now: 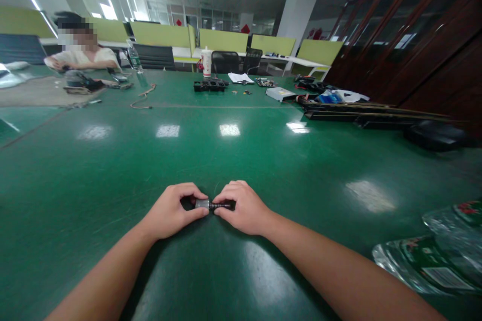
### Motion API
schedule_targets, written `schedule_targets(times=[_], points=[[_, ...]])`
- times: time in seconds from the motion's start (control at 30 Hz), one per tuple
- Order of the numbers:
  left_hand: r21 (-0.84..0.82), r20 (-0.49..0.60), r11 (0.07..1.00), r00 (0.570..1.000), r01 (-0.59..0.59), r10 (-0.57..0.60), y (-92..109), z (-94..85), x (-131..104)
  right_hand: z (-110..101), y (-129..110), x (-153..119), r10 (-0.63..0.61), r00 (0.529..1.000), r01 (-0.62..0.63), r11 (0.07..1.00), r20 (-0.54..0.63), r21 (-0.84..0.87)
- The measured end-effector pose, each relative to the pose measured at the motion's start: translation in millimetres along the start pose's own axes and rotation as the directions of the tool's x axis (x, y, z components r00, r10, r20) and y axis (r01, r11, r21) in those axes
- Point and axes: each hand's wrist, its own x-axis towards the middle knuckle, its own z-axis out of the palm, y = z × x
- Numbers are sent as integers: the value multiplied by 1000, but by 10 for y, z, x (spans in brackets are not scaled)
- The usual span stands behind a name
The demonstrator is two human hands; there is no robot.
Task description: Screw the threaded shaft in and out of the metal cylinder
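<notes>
Low over the green table (pixel 181 155), close to its near side, my two hands meet at a small metal part. My left hand (pixel 171 212) pinches a silvery grey cylinder (pixel 202 203) between thumb and fingers. From the cylinder's right end a thin dark ribbed shaft (pixel 218 206) runs toward the right. My right hand (pixel 243 206) pinches this shaft, whose far end lies within the curl of the fingers. Cylinder and shaft are in line and lie roughly level. Whether they are joined or only touching I cannot tell.
Plastic bottles (pixel 433 263) lie at the right edge. Farther back are a black device (pixel 211 85), a white cup (pixel 207 62), a metal box (pixel 280 94), long black rails (pixel 361 111) and a cable (pixel 143 105). A person (pixel 88 55) sits at the far left.
</notes>
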Motion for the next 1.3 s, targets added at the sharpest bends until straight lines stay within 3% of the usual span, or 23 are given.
schedule_targets(times=[1.0, 1.17, 1.3], points=[[9, -47, 1000, 999, -1, 1, 9, -11, 3, -18, -9, -18, 37, 999, -38, 999, -26, -17], [-6, -68, 1000, 998, 16, -16, -10, -9, 5, -26, 2, -29, 74, 996, -77, 995, -58, -57], [-11, -116, 999, 992, 38, -39, -36, -7, -2, -51, 29, -25, 171, 977, -188, 973, -125, -136]])
